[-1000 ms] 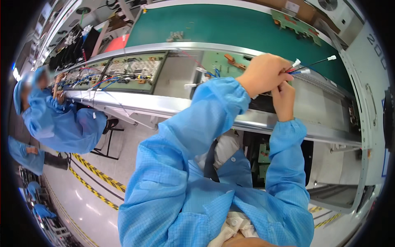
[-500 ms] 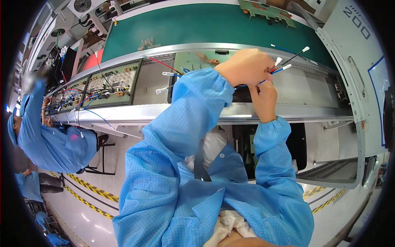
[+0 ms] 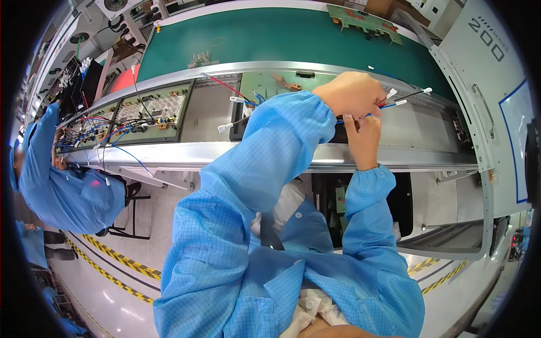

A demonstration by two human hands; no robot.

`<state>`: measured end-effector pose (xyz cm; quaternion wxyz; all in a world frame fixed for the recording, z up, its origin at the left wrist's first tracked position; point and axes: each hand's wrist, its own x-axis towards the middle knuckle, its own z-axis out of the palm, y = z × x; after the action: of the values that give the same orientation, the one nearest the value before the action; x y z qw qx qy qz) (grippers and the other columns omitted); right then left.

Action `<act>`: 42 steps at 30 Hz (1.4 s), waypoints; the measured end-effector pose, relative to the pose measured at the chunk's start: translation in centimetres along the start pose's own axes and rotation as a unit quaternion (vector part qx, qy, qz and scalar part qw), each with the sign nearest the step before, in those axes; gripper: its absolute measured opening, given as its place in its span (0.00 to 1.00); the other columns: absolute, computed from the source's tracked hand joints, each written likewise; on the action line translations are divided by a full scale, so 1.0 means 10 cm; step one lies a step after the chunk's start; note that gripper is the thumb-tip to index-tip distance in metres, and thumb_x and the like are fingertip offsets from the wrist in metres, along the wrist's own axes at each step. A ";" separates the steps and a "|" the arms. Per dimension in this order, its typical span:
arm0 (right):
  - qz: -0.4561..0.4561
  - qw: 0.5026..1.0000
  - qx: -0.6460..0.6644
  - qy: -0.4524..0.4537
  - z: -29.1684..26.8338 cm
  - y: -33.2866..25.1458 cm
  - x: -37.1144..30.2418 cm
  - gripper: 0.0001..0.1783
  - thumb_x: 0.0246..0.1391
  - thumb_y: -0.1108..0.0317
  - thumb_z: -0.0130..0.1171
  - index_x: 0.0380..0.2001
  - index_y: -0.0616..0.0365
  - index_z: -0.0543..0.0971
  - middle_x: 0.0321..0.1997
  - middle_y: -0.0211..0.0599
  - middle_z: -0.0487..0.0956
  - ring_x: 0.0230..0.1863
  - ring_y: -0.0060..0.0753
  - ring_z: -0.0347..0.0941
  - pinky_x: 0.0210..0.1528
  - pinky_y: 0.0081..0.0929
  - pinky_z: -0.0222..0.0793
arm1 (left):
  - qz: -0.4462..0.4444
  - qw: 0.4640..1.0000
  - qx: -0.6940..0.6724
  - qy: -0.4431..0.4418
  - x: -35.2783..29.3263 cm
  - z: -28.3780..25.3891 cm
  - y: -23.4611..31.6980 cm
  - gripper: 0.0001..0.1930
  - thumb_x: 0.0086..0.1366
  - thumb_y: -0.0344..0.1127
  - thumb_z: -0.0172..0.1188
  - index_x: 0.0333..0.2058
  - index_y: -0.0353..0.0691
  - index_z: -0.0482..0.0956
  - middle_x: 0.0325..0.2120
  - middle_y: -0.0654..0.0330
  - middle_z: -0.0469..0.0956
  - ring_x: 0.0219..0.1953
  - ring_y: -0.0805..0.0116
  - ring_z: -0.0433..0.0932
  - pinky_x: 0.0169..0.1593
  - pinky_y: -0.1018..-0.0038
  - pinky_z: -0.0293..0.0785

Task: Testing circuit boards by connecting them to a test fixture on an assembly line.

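Observation:
My left hand [image 3: 350, 94] reaches across above the conveyor and is closed around a bundle of wires. From its far side stick out a blue wire [image 3: 390, 105], a black wire [image 3: 413, 94] and a short red one, with white connectors [image 3: 427, 90] on their ends. Just below it, my right hand [image 3: 363, 139] is closed in a pinch at a blue wire, its fingertips close to the left hand. A green circuit board [image 3: 264, 84] lies partly hidden beneath my left sleeve. From that board's left side, red and other wires with white connectors [image 3: 225, 128] reach out.
Wired circuit boards [image 3: 151, 115] sit in frames to the left on the metal rail. Behind runs a green belt [image 3: 270, 36] with another green board [image 3: 366, 22] and a small pile of metal parts [image 3: 203, 59]. At left sits a co-worker in blue [image 3: 73, 186]; a white machine panel [image 3: 490, 96] stands right.
Both hands have shifted slightly, still together at the wires, and the view has moved a little. The black wire's end points lower. The co-worker's raised arm has come down somewhat.

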<state>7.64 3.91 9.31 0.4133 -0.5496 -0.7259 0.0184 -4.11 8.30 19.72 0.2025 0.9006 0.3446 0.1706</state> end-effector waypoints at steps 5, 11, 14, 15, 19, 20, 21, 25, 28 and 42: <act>0.066 0.992 0.101 -0.020 0.09 0.02 0.05 0.15 0.54 0.61 0.55 0.25 0.65 0.76 0.23 0.40 0.76 0.21 0.29 0.69 0.30 0.28 0.66 | 0.006 0.999 0.031 -0.012 0.11 -0.06 -0.07 0.11 0.56 0.41 0.60 0.27 0.38 0.77 0.18 0.60 0.78 0.22 0.68 0.78 0.27 0.73 0.71; 0.170 0.949 0.266 0.001 0.15 0.03 0.06 0.14 0.56 0.63 0.53 0.31 0.67 0.75 0.23 0.32 0.74 0.23 0.16 0.69 0.27 0.25 0.67 | -0.054 0.996 -0.070 -0.033 0.31 0.07 -0.38 0.13 0.56 0.42 0.61 0.26 0.38 0.78 0.18 0.63 0.78 0.21 0.69 0.77 0.27 0.74 0.71; 0.104 0.987 0.122 -0.011 0.16 0.14 0.15 0.15 0.56 0.61 0.52 0.32 0.65 0.76 0.22 0.37 0.76 0.22 0.27 0.71 0.28 0.29 0.66 | -0.074 0.995 -0.071 -0.019 0.39 0.10 -0.51 0.13 0.56 0.43 0.61 0.28 0.38 0.79 0.19 0.64 0.78 0.21 0.70 0.76 0.28 0.74 0.71; 0.104 0.987 0.120 -0.010 0.15 0.17 0.19 0.15 0.56 0.61 0.52 0.32 0.65 0.76 0.22 0.37 0.76 0.22 0.27 0.71 0.28 0.29 0.66 | -0.072 0.995 -0.073 -0.020 0.43 0.11 -0.56 0.13 0.56 0.43 0.61 0.28 0.38 0.79 0.19 0.64 0.78 0.21 0.70 0.76 0.28 0.74 0.71; 0.064 0.989 -0.090 -0.098 0.15 0.11 0.35 0.17 0.56 0.57 0.48 0.28 0.61 0.76 0.23 0.48 0.77 0.28 0.48 0.74 0.31 0.41 0.64 | -0.137 0.989 -0.047 0.005 0.53 0.14 -0.85 0.16 0.50 0.50 0.65 0.32 0.47 0.81 0.26 0.66 0.80 0.31 0.67 0.79 0.35 0.69 0.72; 0.040 0.979 -0.163 -0.113 0.15 0.12 0.38 0.18 0.55 0.56 0.46 0.25 0.60 0.76 0.24 0.50 0.77 0.30 0.53 0.73 0.33 0.45 0.63 | -0.155 0.987 -0.036 -0.006 0.57 0.16 -0.90 0.17 0.49 0.52 0.65 0.33 0.47 0.82 0.28 0.65 0.80 0.33 0.65 0.79 0.36 0.68 0.72; 0.039 0.979 -0.163 -0.113 0.16 0.12 0.42 0.18 0.55 0.56 0.46 0.25 0.60 0.76 0.24 0.50 0.77 0.30 0.53 0.73 0.33 0.45 0.63 | -0.172 0.985 -0.025 -0.016 0.60 0.18 -0.95 0.18 0.49 0.53 0.66 0.34 0.48 0.82 0.30 0.64 0.80 0.34 0.64 0.79 0.38 0.68 0.73; -0.012 0.952 -0.257 -0.166 0.13 0.10 0.49 0.16 0.55 0.59 0.45 0.22 0.57 0.75 0.24 0.45 0.78 0.27 0.50 0.74 0.32 0.48 0.60 | -0.180 0.984 0.011 -0.008 0.64 0.27 -1.07 0.16 0.52 0.50 0.64 0.29 0.42 0.81 0.25 0.61 0.80 0.27 0.67 0.78 0.34 0.67 0.72; -0.048 0.930 -0.317 -0.178 0.14 0.06 0.47 0.14 0.52 0.62 0.46 0.21 0.56 0.77 0.22 0.42 0.79 0.25 0.46 0.75 0.34 0.44 0.58 | -0.243 0.967 0.066 -0.038 0.68 0.35 -1.11 0.19 0.50 0.54 0.65 0.32 0.45 0.83 0.29 0.60 0.80 0.34 0.61 0.79 0.38 0.66 0.73; -0.189 0.980 -0.052 -0.040 0.47 -0.08 0.48 0.09 0.47 0.62 0.56 0.23 0.55 0.78 0.24 0.46 0.79 0.27 0.51 0.75 0.30 0.41 0.67 | -0.295 0.834 0.438 -0.160 -0.21 -0.21 -0.09 0.15 0.54 0.46 0.62 0.39 0.50 0.82 0.37 0.63 0.79 0.40 0.62 0.77 0.38 0.65 0.70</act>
<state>3.86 9.48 9.34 0.3507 -0.4215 -0.8329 -0.0754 -6.99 7.98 20.70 -0.1201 0.7653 0.5957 -0.2123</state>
